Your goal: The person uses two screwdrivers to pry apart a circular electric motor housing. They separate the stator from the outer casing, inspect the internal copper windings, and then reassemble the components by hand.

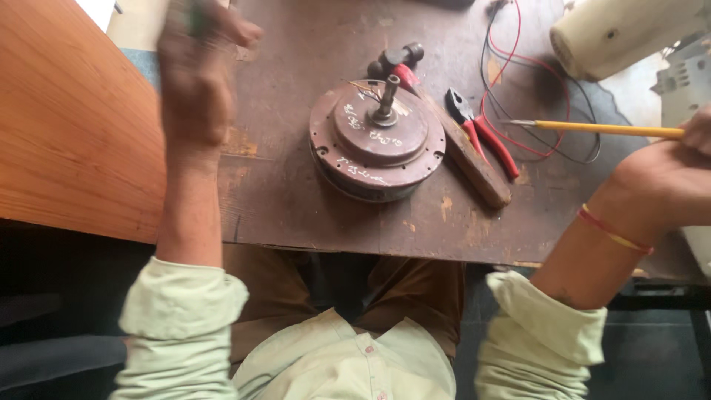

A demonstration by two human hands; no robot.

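The round brown motor housing sat near the worktop's front edge, between both hands. The right hand gripped a yellow-handled screwdriver pointing toward it over red-handled pliers. Farther back, the left hand, blurred, closed around something green.

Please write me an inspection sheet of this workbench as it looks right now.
Surface: worn brown bench, paint chipped.
Job's things: round motor with upright shaft, mid-bench; yellow screwdriver in the right hand.
Clutter: hammer and red pliers lying right of the motor.
Hands: left hand raised, blurred, gripping something green; right hand at the right edge.
Cables: red and black wires looped behind the pliers.
Surroundings: orange wooden panel left; cream housing top right.
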